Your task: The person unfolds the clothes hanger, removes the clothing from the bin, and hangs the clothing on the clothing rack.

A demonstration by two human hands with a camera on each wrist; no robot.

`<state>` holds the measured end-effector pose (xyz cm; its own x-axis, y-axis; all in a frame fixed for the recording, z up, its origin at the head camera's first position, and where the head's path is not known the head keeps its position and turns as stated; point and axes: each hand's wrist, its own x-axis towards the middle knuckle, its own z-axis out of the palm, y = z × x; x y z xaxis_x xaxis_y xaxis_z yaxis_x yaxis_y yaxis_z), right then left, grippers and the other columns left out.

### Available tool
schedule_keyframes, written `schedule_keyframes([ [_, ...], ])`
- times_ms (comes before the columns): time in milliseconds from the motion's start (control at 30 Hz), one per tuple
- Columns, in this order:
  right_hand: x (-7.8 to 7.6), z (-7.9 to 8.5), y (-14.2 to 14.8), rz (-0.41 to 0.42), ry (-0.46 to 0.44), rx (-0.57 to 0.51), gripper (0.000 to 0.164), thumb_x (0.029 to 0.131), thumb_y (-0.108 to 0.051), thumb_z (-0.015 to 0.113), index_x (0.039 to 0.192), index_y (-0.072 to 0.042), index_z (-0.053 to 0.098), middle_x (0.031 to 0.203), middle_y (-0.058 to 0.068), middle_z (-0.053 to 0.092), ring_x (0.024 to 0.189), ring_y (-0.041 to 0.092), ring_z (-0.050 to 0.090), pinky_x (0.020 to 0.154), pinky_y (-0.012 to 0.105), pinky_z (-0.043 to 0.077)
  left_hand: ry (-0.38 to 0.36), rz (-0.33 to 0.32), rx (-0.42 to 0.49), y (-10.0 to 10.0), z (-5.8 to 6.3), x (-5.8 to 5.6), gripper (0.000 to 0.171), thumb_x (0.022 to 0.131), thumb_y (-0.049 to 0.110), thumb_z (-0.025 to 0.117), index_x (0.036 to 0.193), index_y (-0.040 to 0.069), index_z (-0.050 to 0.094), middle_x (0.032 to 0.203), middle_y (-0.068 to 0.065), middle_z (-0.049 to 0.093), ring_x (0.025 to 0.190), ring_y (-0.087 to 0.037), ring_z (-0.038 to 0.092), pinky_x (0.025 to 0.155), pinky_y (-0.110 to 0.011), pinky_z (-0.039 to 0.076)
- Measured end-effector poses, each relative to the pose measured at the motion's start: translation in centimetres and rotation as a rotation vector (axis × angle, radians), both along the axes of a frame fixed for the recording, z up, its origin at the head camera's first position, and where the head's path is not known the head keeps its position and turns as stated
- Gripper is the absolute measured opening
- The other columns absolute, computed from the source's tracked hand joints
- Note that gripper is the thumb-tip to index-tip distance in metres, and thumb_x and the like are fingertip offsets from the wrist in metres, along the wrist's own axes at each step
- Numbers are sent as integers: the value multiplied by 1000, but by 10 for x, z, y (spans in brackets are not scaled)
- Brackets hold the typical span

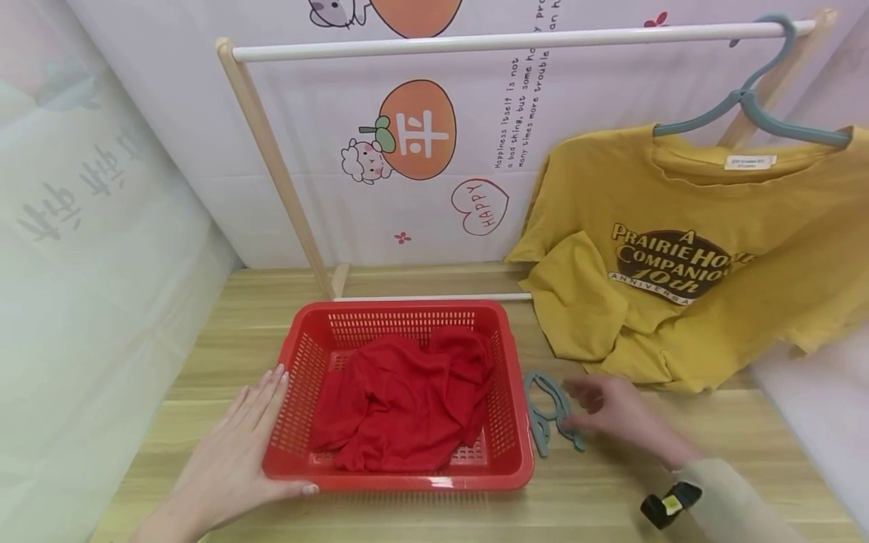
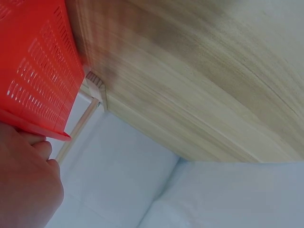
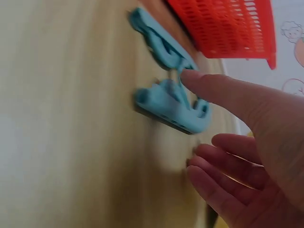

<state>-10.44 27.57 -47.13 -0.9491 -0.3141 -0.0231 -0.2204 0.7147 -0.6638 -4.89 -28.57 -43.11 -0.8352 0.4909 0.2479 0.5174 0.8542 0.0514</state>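
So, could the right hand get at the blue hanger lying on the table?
Probably yes: the right hand is right beside the blue hanger, with nothing visible between them to block it.

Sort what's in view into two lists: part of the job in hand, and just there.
Likely part of the job:
- red basket, with the left hand at its side
- red cloth inside it
- folded hanger, close by the right hand
- rack
- yellow T-shirt, already hung

Probably just there:
- printed backdrop
- black wrist device
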Motion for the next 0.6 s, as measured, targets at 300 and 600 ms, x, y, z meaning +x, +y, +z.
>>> schedule_keyframes([
  [300,8,-8,-12,-39,72,70,72,69,-32,95,124,5,68,89,0,58,78,15,54,66,30,49,11,-7,0,-1,1,1,136,69,88,65,159,-5,20,165,-21,21,152,-33,17,123,-32,2],
  [600,3,-2,-15,-72,-8,73,46,75,-15,90,114,3,73,94,5,74,79,15,68,71,35,59,12,-7,-6,0,0,1,136,70,88,64,159,-5,20,165,-21,22,152,-35,19,123,-33,2],
])
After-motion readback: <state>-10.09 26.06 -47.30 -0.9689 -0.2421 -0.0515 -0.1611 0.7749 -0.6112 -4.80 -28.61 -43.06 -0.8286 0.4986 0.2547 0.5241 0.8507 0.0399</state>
